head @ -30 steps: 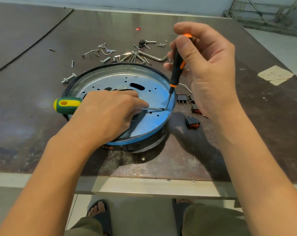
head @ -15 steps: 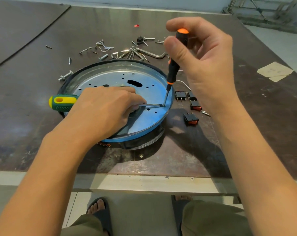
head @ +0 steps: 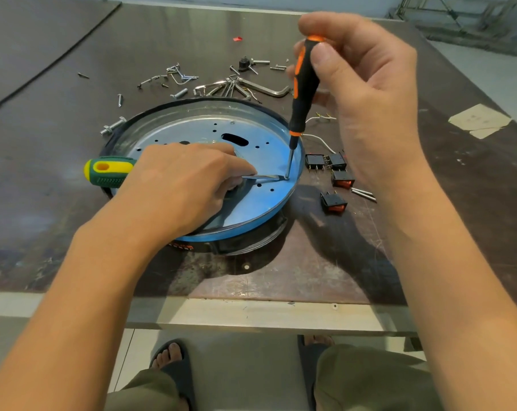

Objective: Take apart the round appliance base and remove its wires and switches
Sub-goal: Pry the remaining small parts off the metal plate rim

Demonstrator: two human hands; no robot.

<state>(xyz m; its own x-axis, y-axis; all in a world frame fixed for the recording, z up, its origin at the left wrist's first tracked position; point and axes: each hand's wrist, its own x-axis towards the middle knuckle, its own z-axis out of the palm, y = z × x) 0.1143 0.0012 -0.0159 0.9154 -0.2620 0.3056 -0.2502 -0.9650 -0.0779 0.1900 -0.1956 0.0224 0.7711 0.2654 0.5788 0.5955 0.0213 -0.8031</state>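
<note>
One head-worn camera looks forward and down, close over the table (head: 281,315), its near edge and the person's feet below.

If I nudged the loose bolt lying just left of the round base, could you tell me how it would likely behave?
The loose bolt looks like solid metal, so probably stiff and heavy for its size. Its round shank lies flat on the smooth table, so it may roll, likely curving because the head is wider. It rests close to the round base, which could stop it.

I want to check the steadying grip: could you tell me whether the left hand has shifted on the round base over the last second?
No. The left hand sits at the same spot on the round base.
</note>
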